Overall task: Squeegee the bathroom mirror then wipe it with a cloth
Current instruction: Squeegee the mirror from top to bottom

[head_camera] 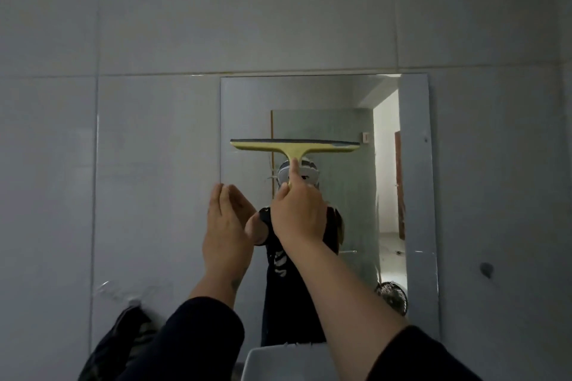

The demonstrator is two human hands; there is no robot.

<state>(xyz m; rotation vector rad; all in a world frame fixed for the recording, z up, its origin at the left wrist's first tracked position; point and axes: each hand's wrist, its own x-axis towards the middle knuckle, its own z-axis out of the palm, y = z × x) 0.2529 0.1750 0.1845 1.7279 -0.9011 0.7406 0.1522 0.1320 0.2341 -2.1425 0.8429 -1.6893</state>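
A frameless rectangular mirror (414, 164) hangs on the grey tiled wall. My right hand (298, 213) grips the handle of a yellow squeegee (294, 145), index finger stretched up along the handle. Its wide blade lies level against the upper middle of the glass. My left hand (224, 226) is raised flat with fingers together at the mirror's left edge, touching or nearly touching it, holding nothing. The mirror reflects a person in dark clothes and an open doorway. No cloth is clearly identifiable.
A white basin rim (278, 359) shows at the bottom centre below the mirror. A dark camouflage-patterned fabric (123, 340) hangs at the lower left wall. A small dark hook or mark (486, 269) sits on the wall right of the mirror.
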